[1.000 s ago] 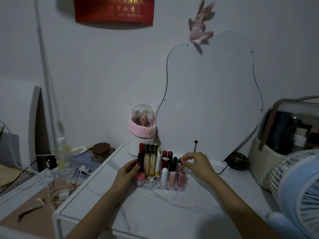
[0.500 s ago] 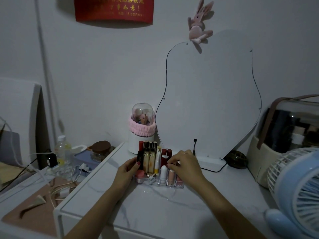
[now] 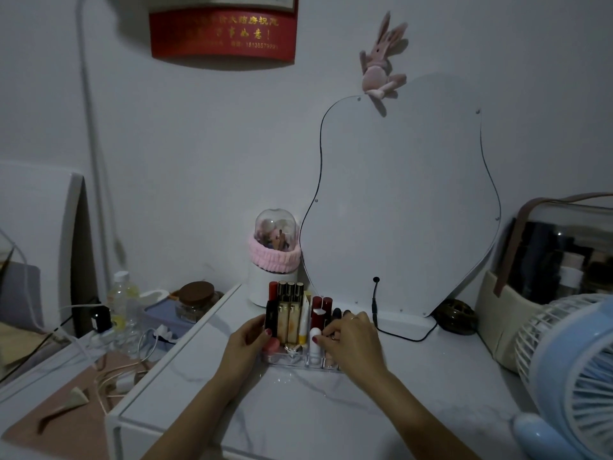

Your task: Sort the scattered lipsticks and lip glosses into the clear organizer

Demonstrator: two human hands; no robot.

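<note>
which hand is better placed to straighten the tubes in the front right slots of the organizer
Right. The right hand already rests over the front right slots of the organizer; the left hand sits at its left end, likely steadying it.

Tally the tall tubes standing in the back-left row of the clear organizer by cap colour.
Red-capped tube: 1
Gold-capped tubes: 3
Total: 4, all upright in the clear organizer.
</note>
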